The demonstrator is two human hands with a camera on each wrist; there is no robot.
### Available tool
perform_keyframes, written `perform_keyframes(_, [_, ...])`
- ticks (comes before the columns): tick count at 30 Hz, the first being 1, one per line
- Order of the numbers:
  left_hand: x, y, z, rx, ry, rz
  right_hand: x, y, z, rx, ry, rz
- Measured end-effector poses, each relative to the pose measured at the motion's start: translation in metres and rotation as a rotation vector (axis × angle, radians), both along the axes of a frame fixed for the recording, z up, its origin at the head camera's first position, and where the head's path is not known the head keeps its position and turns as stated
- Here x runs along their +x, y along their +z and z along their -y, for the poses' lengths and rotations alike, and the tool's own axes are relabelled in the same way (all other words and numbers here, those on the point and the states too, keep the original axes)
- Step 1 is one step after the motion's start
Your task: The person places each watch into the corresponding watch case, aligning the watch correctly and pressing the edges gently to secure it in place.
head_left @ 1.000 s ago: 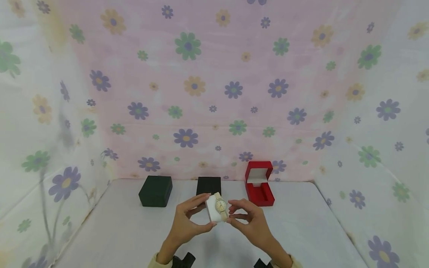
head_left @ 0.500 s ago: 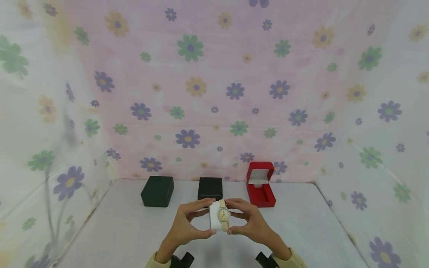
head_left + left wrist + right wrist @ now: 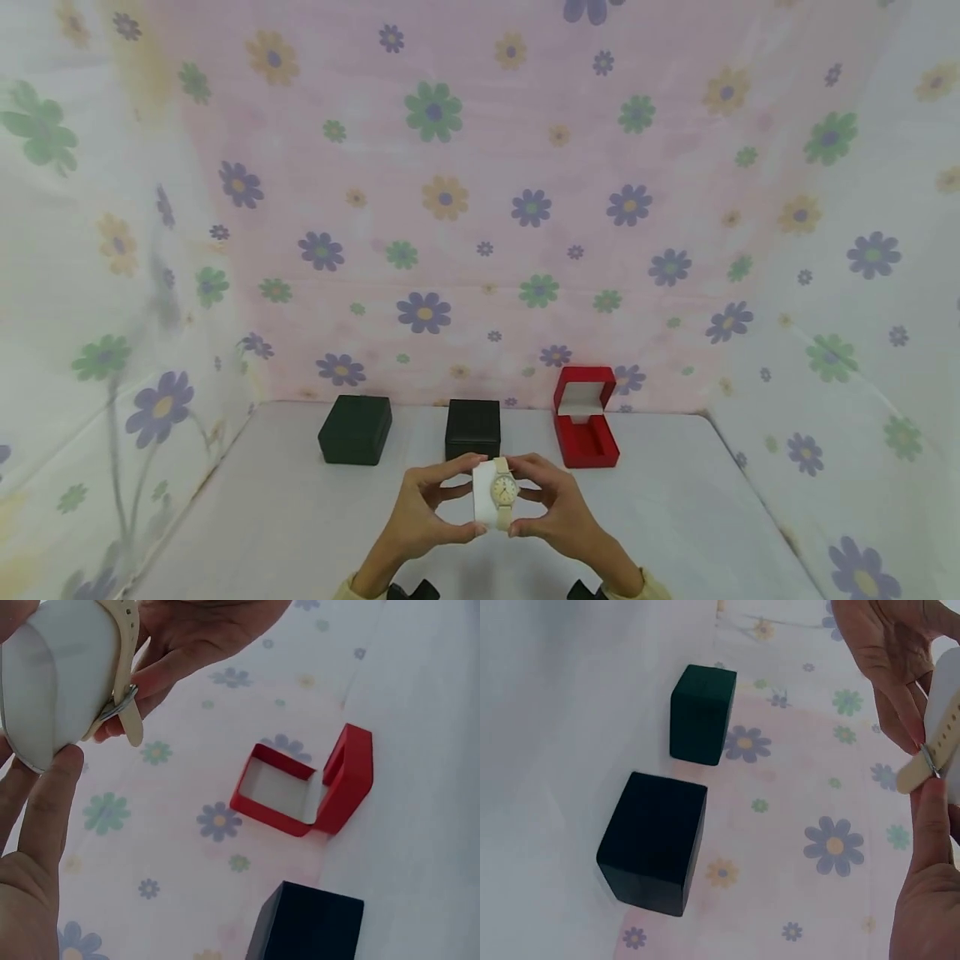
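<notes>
A watch (image 3: pixel 504 491) with a cream strap and a round pale dial sits around a white watch cushion (image 3: pixel 483 497), toward its right side. My left hand (image 3: pixel 422 510) pinches the cushion's left part between thumb and fingers. On the other side my right hand (image 3: pixel 558 510) pinches the watch's strap ends, index finger at the top and thumb at the bottom. The strap's buckle (image 3: pixel 118 705) shows on the cushion's side in the left wrist view. In the right wrist view the strap (image 3: pixel 915 774) passes by the right thumb. Both are held up over the table.
Along the back of the white table (image 3: pixel 255 500) stand a closed dark green box (image 3: pixel 356 430), a closed black box (image 3: pixel 473 427) and a red box (image 3: pixel 587 442) with its lid up. A flowered cloth (image 3: pixel 480 167) hangs behind and at both sides.
The watch and cushion have turned from a tilt to nearly upright and come slightly lower. My right index finger has moved from beside the dial to the strap's top end.
</notes>
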State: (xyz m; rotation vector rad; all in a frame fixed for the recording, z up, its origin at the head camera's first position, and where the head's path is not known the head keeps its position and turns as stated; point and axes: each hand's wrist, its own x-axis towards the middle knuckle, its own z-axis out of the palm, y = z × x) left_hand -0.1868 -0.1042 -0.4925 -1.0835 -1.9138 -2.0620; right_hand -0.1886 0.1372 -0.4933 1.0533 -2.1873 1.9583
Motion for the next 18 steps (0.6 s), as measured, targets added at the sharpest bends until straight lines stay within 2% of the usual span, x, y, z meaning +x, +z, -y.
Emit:
perform_keyframes(4, [0.003, -0.002, 0.003, -0.052, 0.025, 0.003, 0.002, -0.002, -0.003, 0.099, -0.032, -0.041])
perform_keyframes(7, [0.005, -0.004, 0.003, -0.058, 0.029, -0.015, 0.002, -0.002, -0.007, 0.127, -0.027, -0.081])
perform_keyframes(12, [0.006, -0.008, 0.002, -0.02, 0.006, -0.063, 0.002, -0.002, -0.011, 0.088, 0.031, -0.103])
perform_keyframes(18, [0.01, -0.009, -0.001, -0.016, -0.046, -0.042, 0.002, -0.006, -0.013, 0.026, 0.053, -0.125])
